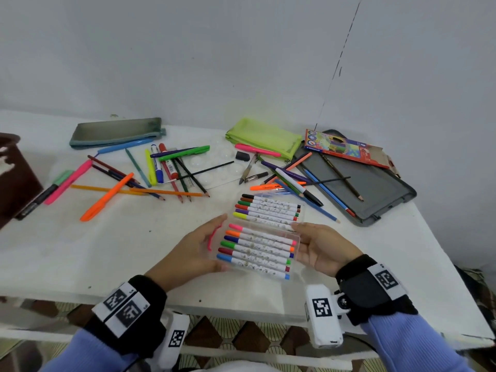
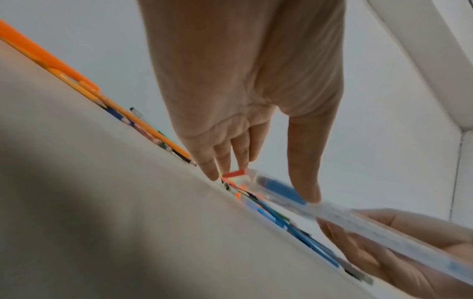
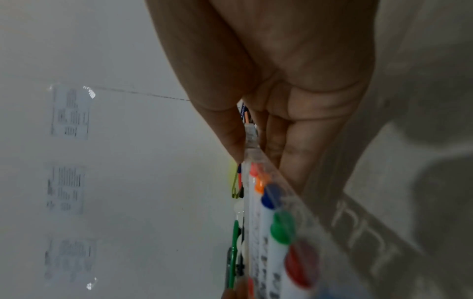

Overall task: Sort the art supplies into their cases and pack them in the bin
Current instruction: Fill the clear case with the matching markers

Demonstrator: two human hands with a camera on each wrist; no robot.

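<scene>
Counter (image 1: 134, 237): white, cluttered.
Hands: left hand (image 1: 196, 248) and right hand (image 1: 322, 248) each pinch one end of the open marker case (image 1: 249, 271).
Method: we fold the lid squarely, markers (image 1: 257, 248) seated.

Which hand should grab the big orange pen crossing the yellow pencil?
Left, probably: the orange pen lies out past the left hand, while the right hand must cross the marker case.

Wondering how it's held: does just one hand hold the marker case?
No, left hand and right hand each grip the marker case.
</scene>
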